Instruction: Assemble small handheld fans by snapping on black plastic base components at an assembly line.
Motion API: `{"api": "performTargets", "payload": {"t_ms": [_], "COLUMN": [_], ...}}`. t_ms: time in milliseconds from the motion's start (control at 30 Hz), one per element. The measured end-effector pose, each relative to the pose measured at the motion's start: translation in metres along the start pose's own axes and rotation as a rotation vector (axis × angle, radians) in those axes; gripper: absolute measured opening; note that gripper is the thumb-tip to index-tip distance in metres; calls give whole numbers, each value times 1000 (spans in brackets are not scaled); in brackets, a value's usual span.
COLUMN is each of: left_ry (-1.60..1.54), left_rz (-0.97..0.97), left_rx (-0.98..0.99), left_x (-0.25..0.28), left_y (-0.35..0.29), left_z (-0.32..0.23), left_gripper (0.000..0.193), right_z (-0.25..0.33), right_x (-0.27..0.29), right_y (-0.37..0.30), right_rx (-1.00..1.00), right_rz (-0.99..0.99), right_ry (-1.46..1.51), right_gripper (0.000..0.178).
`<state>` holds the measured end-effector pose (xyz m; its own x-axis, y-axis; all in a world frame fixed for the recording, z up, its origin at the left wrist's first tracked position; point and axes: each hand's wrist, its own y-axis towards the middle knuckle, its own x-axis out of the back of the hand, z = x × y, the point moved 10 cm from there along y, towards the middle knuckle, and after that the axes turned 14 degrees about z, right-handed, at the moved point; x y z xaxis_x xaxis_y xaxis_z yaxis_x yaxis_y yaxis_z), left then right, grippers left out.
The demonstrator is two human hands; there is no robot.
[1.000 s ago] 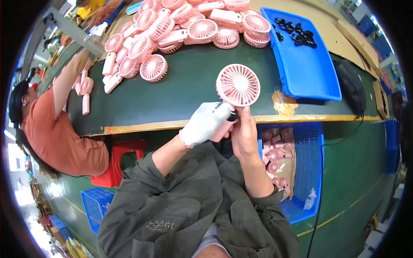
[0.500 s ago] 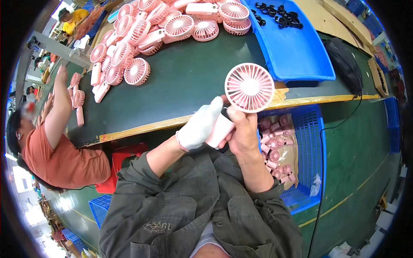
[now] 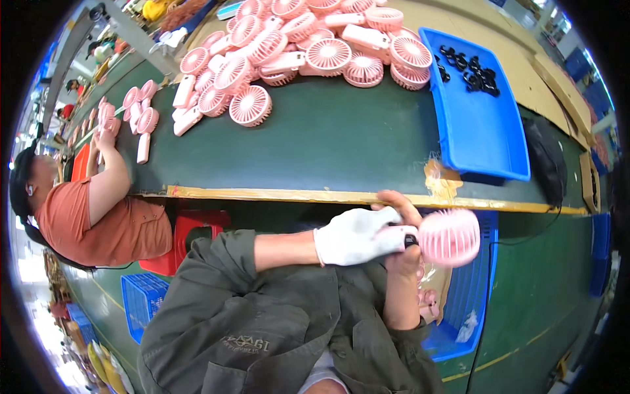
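A pink handheld fan (image 3: 451, 238) is held between my two hands just off the table's near edge, its round head to the right. My left hand (image 3: 351, 238), in a white glove, is closed around the fan's handle. With bare fingers, my right hand (image 3: 403, 262) grips the fan near its neck, thumb below and fingers above. A small black part (image 3: 411, 241) sits at the neck between handle and head. The glove hides most of the handle.
Pink fans (image 3: 328, 56) lie heaped on the green table (image 3: 315, 144). A blue tray (image 3: 485, 131) holds several black clips (image 3: 482, 80). Below the edge, a blue crate (image 3: 453, 341) contains more fans. A co-worker (image 3: 105, 223) sits left beside a red stool (image 3: 187, 230).
The fan has turned from head-up to sideways, head to the right, and come lower. My left hand now wraps the handle from the left. The co-worker's arms have lowered toward some fans.
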<state>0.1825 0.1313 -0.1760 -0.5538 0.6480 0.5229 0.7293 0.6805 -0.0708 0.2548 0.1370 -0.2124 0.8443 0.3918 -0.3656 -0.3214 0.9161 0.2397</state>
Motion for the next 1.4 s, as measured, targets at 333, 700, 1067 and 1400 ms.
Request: {"api": "performTargets", "payload": {"t_ms": [333,700,1067,1400], "left_ry": [1238,1129,321,583], "left_rz": [-621,-439,-311,-228], "left_rx": [189,80,391,200], "left_x": [225,267,184,153], "left_y": [9,32,-11,-36], "left_z": [27,64,89,48], "left_gripper": [31,30,56,33], "right_z": [-101,-124,149,61], "right_x": [178,168,73,158], "right_y": [-164,-177,182,270], "right_rx": [-130,-518,263,-11], "right_rz": [-409,-408,9,244], "right_ry": [238,-136,-1337,-1893], "right_gripper": [33,24,7,27]}}
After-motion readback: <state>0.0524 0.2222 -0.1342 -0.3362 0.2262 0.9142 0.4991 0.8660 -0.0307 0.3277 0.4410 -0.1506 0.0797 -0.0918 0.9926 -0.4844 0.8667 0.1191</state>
